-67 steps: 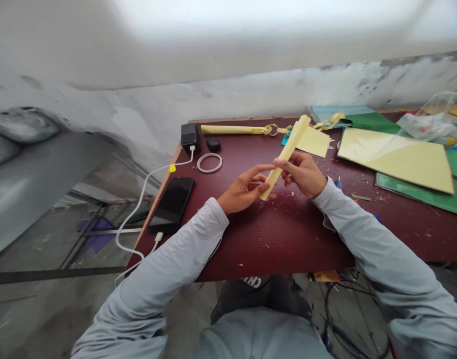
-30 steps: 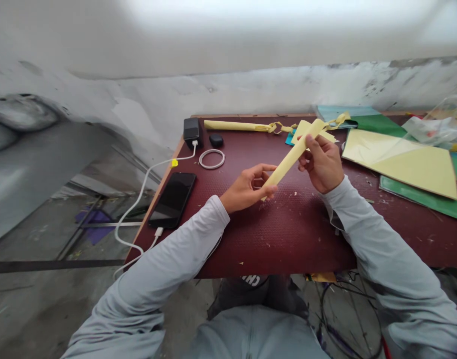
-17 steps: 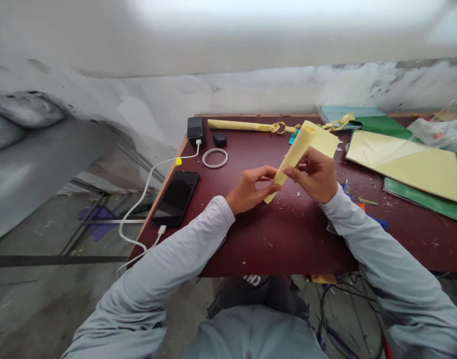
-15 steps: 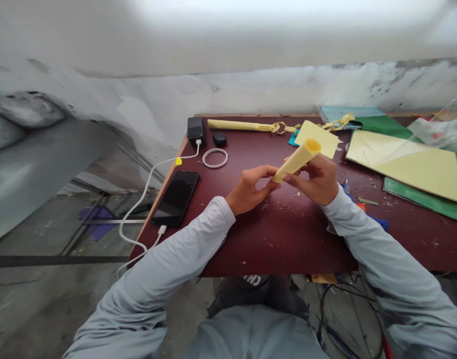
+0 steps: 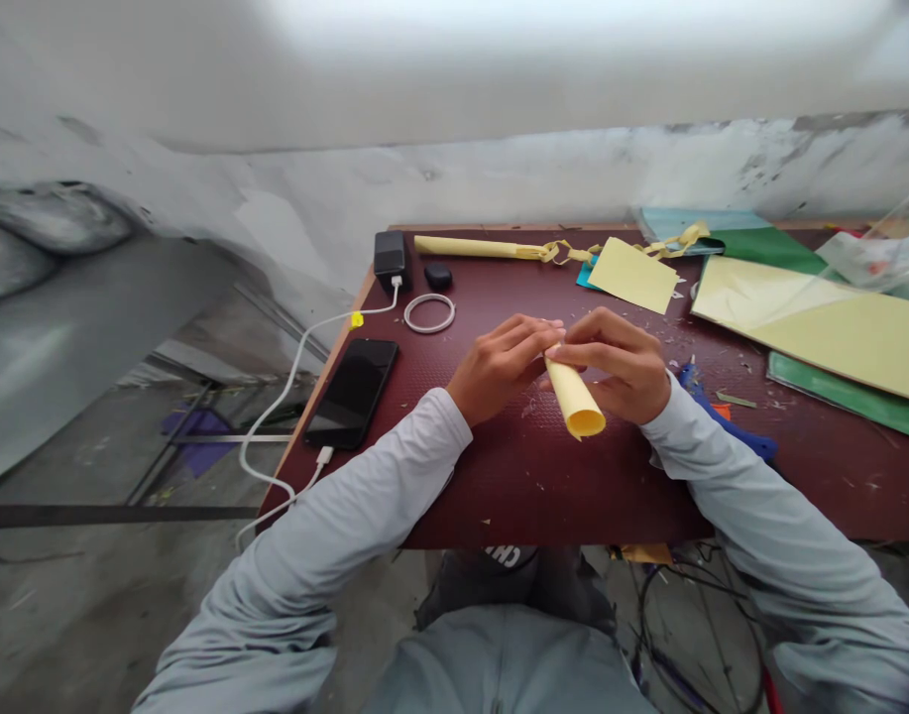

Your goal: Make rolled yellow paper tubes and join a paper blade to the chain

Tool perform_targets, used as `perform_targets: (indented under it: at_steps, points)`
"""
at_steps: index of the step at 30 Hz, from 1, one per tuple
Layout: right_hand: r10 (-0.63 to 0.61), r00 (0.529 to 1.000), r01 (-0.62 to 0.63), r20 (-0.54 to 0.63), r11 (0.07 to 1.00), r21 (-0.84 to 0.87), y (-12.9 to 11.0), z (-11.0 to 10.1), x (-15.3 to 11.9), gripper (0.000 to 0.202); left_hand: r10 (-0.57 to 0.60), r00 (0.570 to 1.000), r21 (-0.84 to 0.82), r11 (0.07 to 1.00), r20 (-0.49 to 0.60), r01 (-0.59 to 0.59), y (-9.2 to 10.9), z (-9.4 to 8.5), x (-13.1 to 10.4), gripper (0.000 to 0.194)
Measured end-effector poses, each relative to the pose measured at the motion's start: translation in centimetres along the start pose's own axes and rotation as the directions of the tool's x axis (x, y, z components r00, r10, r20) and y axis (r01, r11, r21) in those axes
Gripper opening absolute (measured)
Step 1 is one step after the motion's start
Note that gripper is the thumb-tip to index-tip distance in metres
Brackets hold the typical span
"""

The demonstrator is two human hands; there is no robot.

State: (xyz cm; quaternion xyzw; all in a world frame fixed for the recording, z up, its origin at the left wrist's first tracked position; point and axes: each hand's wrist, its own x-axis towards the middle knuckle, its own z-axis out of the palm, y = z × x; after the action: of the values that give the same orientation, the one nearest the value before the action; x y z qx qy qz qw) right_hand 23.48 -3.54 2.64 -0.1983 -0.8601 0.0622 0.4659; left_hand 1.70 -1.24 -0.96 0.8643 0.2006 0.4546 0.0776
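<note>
A yellow paper tube (image 5: 570,392) is held over the dark red table (image 5: 491,496), its open end tilted down toward me. My left hand (image 5: 503,362) closes on the tube's far end from the left. From the right, my right hand (image 5: 614,362) pinches the same end, fingertips close to those of the left. The fingers hide the far tip of the tube. Behind lie a longer yellow paper roll (image 5: 469,247) and a yellow paper chain (image 5: 565,253), which meets the roll's right end.
A phone (image 5: 352,392), a black charger (image 5: 392,256) with a white cable, a small black case (image 5: 437,276) and a white ring (image 5: 429,313) lie on the left. Yellow sheets (image 5: 636,275), green folders (image 5: 848,397) and a blue tool (image 5: 737,421) lie on the right.
The tube has swung round: its open end pointed up and away before and now points down toward me. Both hands have shifted to its far end.
</note>
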Motion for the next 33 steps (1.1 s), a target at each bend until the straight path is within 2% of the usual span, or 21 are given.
perform_targets:
  at_steps: [7,13,18,21,25,27,28,31,33]
  points:
    - [-0.072,0.997,0.071,-0.041,0.997,-0.036,-0.4,0.1,0.2,0.042,-0.009,1.000,0.086,0.996,0.000,0.009,-0.5,0.1,0.1,0.025]
    - [0.003,0.998,-0.007,-0.058,0.998,-0.065,-0.2,0.0,0.0,0.044,-0.110,0.992,0.147,0.984,0.066,0.099,-1.2,0.5,-0.2,0.025]
    - [0.001,0.999,-0.004,-0.054,0.997,-0.071,0.2,0.0,-0.2,0.046,-0.117,0.990,0.172,0.980,0.085,0.101,-1.4,0.6,-0.3,0.026]
    - [0.044,0.997,-0.048,-0.061,0.997,-0.067,0.2,0.0,-0.2,0.037,-0.148,0.984,0.172,0.977,0.099,0.129,-1.5,0.6,-0.3,0.027]
    - [0.175,0.983,-0.176,-0.045,0.984,-0.012,0.1,0.0,0.0,0.041,-0.171,0.978,0.177,0.973,0.115,0.150,-1.7,0.7,-0.4,0.024]
    - [0.277,0.956,-0.275,-0.096,0.961,0.032,0.1,-0.1,0.1,0.036,-0.181,0.975,0.137,0.977,0.126,0.163,-1.9,0.8,-0.5,0.028]
    - [0.344,0.926,-0.337,-0.153,0.939,0.071,0.1,-0.1,0.2,0.033,-0.187,0.975,0.095,0.980,0.118,0.177,-2.0,0.9,-0.6,0.033]
    - [0.553,0.761,-0.485,-0.340,0.832,0.269,0.3,-0.2,0.6,0.030,-0.246,0.968,-0.123,0.960,0.059,0.251,-2.0,1.2,-0.8,0.042]
    - [0.634,0.678,-0.495,-0.373,0.768,0.406,0.7,-0.3,0.9,0.032,-0.305,0.951,-0.266,0.914,0.043,0.305,-1.7,1.3,-0.9,0.041]
